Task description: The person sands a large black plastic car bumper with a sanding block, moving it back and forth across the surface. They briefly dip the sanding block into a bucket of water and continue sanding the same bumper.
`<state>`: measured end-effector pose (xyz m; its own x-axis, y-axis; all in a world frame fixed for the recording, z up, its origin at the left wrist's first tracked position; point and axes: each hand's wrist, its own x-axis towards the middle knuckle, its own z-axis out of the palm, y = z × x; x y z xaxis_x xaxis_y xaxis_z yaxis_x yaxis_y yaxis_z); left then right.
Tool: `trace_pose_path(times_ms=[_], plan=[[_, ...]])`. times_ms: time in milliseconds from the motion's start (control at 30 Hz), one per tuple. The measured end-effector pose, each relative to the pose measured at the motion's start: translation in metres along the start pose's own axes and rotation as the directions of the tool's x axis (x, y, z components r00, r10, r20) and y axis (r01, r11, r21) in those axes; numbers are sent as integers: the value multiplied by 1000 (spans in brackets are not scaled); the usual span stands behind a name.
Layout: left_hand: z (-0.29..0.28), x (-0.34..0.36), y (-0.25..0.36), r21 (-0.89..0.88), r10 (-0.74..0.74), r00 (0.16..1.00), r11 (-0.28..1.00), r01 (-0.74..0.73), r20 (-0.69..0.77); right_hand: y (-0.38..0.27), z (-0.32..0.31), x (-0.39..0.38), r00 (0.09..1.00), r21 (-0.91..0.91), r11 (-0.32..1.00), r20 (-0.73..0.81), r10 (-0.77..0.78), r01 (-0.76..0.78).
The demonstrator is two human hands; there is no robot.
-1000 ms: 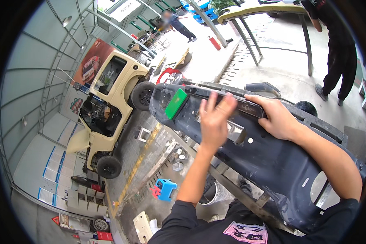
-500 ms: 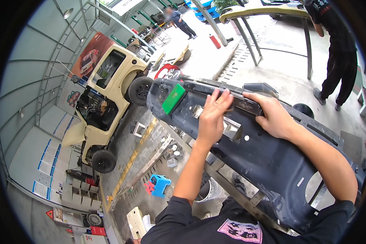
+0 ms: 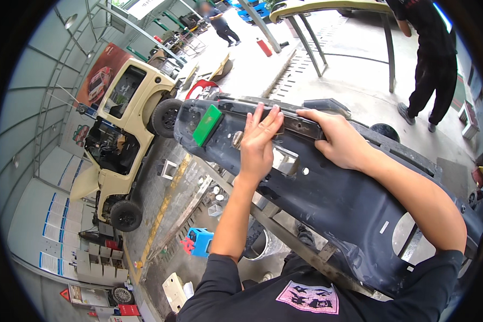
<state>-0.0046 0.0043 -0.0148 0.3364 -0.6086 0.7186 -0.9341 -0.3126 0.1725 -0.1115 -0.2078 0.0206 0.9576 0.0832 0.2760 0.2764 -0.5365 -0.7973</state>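
A long black plastic bumper (image 3: 349, 204) lies across a metal stand in front of me, a green rectangular block (image 3: 208, 125) on its far-left part. My left hand (image 3: 257, 145) lies with fingers outstretched and slightly apart at the bumper's upper edge, touching a long dark bar (image 3: 300, 126) there. My right hand (image 3: 343, 142) grips that bar's right end, thumb below and fingers over the top. Cutouts and small holes show in the bumper, some partly hidden by my left hand.
A cream off-road vehicle (image 3: 124, 123) with an open door stands left. A person (image 3: 429, 70) stands right by a raised panel on a stand (image 3: 322, 11); another (image 3: 220, 27) stands farther back. A blue stool (image 3: 198, 241), bucket (image 3: 257, 244) and red cylinder (image 3: 264, 47) are on the floor.
My left hand has moved up onto the bumper's edge, its fingers now resting there instead of blurred. My right hand keeps its grip. The whole scene has shifted leftward in view.
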Motion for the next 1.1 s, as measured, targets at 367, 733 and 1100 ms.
trace_pose_path(times_ms=[367, 733, 1100], plan=[[4, 4, 27, -28, 199, 976, 980, -197, 85, 29, 9, 5, 946, -112, 959, -172, -276, 259], [4, 4, 35, 13, 40, 998, 999, -41, 57, 13, 2, 1, 988, -46, 991, -80, -132, 128], [-5, 9, -11, 173, 42, 999, 984, -39, -9, 23, 6, 4, 969, -50, 978, -133, -209, 204]])
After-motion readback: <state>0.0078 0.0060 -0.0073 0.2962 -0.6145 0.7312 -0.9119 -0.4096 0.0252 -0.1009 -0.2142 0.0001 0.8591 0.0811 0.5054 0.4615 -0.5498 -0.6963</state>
